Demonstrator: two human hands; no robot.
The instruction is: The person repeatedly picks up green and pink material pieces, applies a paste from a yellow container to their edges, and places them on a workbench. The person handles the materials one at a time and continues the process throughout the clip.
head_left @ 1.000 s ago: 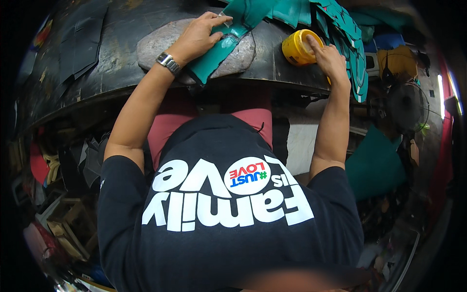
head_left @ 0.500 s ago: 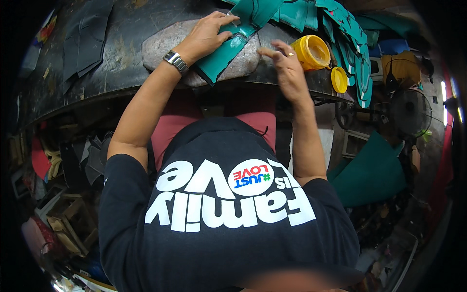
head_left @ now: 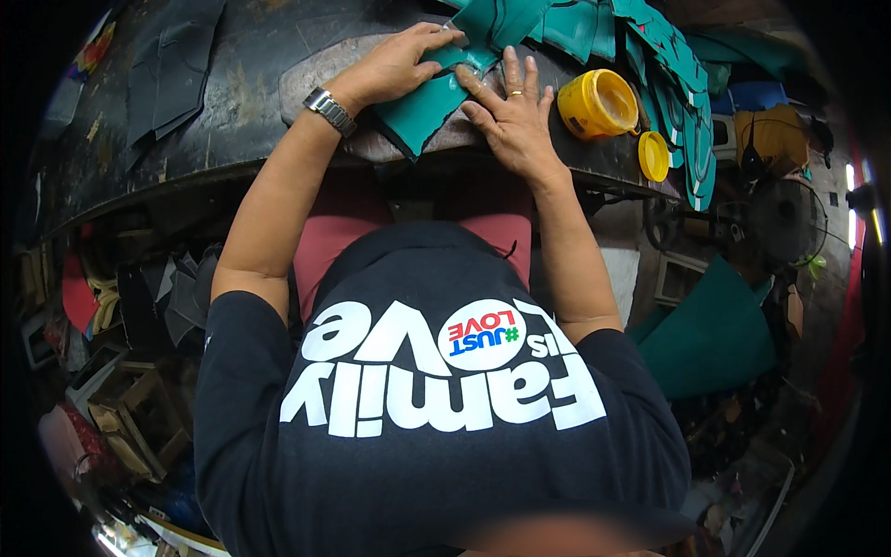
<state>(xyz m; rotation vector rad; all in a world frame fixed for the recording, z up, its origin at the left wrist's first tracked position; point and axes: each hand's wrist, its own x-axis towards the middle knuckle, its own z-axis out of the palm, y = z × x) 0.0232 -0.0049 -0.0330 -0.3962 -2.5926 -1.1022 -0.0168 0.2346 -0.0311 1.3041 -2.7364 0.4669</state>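
Looking down past a dark printed T-shirt (head_left: 436,390) and red-clad lap to the dark, worn workbench (head_left: 232,121), with a flat grey stone slab (head_left: 316,79) as the landmark for everything else. Lying across the slab's right half: a teal leather piece (head_left: 422,107), dark-edged, angled from the near edge up and away. Pressing on it from the right, the right hand (head_left: 515,121), spread flat, palm down, ring on one finger, gripping nothing, just pinning the piece to the slab. Across from it, the left hand (head_left: 399,65), wristwatch (head_left: 329,110) on the wrist, fingers curled down onto the far end of the same piece, pressing rather than clenched; whether a fold is pinched under the fingertips cannot be told. To do this well, likely best: keep the right palm flat and still as the anchor, smooth with the left fingers outward along the edge, hold the piece fully on the slab so the pressure lands on a hard flat face. Right of the slab, near the right hand, an open yellow tub (head_left: 599,102), its yellow lid (head_left: 654,155) just beyond; worth keeping the wrist clear of both. Beyond the slab, a heap of more teal pieces (head_left: 594,28). Far left of the slab, dark leather offcuts (head_left: 176,65).
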